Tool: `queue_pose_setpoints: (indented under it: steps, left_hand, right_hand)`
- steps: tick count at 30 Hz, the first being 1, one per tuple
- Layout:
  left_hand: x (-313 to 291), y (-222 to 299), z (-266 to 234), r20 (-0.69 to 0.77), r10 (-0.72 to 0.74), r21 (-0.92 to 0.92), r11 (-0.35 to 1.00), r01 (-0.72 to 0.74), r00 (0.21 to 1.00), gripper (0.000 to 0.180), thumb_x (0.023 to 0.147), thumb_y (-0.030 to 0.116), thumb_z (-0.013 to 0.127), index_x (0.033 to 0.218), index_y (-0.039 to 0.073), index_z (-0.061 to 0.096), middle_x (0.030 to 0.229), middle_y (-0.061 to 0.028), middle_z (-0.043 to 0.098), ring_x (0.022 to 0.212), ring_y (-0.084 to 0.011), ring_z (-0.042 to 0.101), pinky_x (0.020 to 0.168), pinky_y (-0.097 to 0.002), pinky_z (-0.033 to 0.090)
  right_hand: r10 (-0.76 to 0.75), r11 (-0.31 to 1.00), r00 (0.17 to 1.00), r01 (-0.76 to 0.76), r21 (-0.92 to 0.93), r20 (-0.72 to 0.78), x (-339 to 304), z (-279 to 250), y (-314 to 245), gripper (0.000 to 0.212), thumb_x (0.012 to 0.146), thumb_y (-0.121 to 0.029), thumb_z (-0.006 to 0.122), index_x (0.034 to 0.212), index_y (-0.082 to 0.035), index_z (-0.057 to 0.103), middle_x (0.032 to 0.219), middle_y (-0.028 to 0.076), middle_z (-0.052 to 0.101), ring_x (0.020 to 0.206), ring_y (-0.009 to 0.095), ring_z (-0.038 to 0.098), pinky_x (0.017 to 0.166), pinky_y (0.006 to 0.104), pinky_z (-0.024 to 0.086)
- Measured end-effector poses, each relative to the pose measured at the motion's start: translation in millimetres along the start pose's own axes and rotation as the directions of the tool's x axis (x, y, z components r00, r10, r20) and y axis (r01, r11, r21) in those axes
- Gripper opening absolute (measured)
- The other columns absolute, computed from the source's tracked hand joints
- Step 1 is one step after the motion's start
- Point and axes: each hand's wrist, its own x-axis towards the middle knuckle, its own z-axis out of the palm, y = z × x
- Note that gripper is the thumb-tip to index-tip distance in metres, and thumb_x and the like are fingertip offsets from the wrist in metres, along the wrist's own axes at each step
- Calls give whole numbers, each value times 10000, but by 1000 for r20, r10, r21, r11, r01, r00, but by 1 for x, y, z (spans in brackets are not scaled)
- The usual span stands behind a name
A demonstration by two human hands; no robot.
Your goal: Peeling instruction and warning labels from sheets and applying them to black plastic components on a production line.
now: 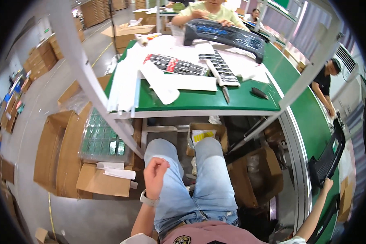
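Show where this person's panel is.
In the head view, the black panel is far right, over the long green table, lower end in the right hand.

My right hand (327,184) grips the near end of a black plastic panel (323,163) over the green bench (309,116), while my left hand (155,174), loosely curled, wristwatch (149,199) below, hangs over my pale-blue jeans (213,177)!
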Motion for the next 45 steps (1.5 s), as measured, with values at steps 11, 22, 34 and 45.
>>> queue_pose_setpoints:
  steps: [11, 22, 34, 45]
  left_hand:
    - [136, 70, 42, 221, 668, 858, 213, -467, 711, 286, 765, -32, 648, 1047, 9, 627, 1162, -185, 573, 1094, -374, 573, 961, -430, 445]
    - [182, 72, 10, 434, 318, 824, 237, -514, 843, 400, 796, 173, 704, 1169, 81, 593, 1185, -151, 607, 998, -314, 616, 955, -446, 406]
    - [111, 137, 34, 144, 417, 205, 875, -439, 898, 211, 906, -24, 604, 1117, -24, 590, 994, -89, 680, 950, -126, 637, 838, -248, 492]
    - [107, 132, 37, -65, 434, -168, 883, -438, 899, 805, 880, -6, 639, 1495, 83, 127, 1268, -220, 562, 1020, -218, 632, 928, -363, 485]
  right_hand:
    - [-683, 629, 658, 751, 202, -317, -143, 101, -296, 346, 900, -24, 551, 1246, -21, 567, 1127, 137, 611, 1062, 260, 595, 889, 358, 483]
    - [-914, -351, -76, 641, 682, -399, -504, 163, -522, 271, 652, 52, 654, 910, -30, 652, 868, 103, 610, 721, 285, 617, 594, 369, 507]
    - [-949, -131, 231, 328, 936, -214, -543, 148, -574, 657, 741, -99, 750, 1345, -62, 497, 1337, 190, 508, 1203, 329, 537, 969, 385, 459]
    - [-953, 261, 39, -399, 879, 301, -564, 129, -591, 259, 851, -93, 704, 1062, 49, 650, 852, 58, 699, 725, 60, 622, 646, 194, 490]
